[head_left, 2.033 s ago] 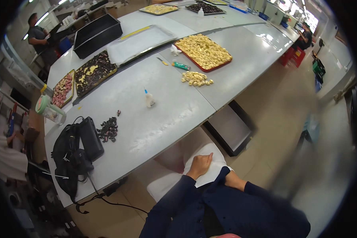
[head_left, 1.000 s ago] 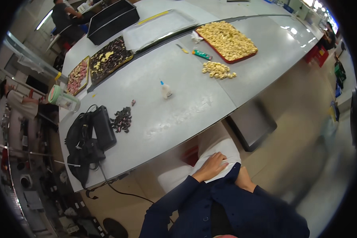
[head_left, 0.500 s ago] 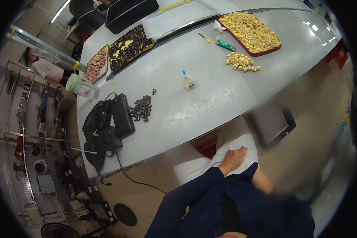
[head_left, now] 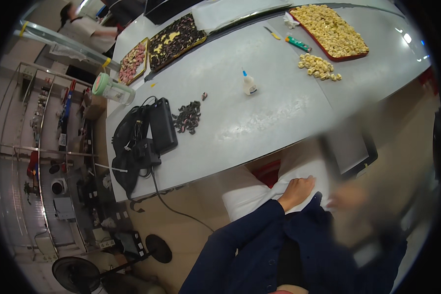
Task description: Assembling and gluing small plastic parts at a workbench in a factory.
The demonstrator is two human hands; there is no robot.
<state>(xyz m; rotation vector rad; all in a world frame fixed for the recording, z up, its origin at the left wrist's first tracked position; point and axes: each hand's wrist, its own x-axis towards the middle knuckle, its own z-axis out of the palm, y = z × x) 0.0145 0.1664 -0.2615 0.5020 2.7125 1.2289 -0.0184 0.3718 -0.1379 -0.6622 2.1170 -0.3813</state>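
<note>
Since half a second ago, the right hand [head_left: 349, 198] has come up and out by the edge of the dark blue jacket [head_left: 245, 250]. It is a big blur, so I cannot tell how far open it is or if it has hold of something. The left hand [head_left: 298, 191] still lies on the white pants [head_left: 245, 193], over the right leg. Its back is up and its fingers are a bit bent. What is under it is hidden, so I cannot tell if it is gripping the cloth. The jacket's low edge is between the two hands.

Ahead of the right hand, lower than the desk [head_left: 259, 127], is a gray flat thing with a black edge [head_left: 350, 151]. Up on the desk, ahead of the left hand, is a heap of yellow puffy bits [head_left: 318, 67]. Past it is a red tray [head_left: 353, 58] full of more, with a green tube [head_left: 299, 44] near its left side. A small bottle with a blue tip [head_left: 250, 87] is ahead of the left hand and to its left. Farther left are a heap of dark bits [head_left: 187, 117], a black box [head_left: 162, 125] and a clear jar with a green lid [head_left: 118, 92].
</note>
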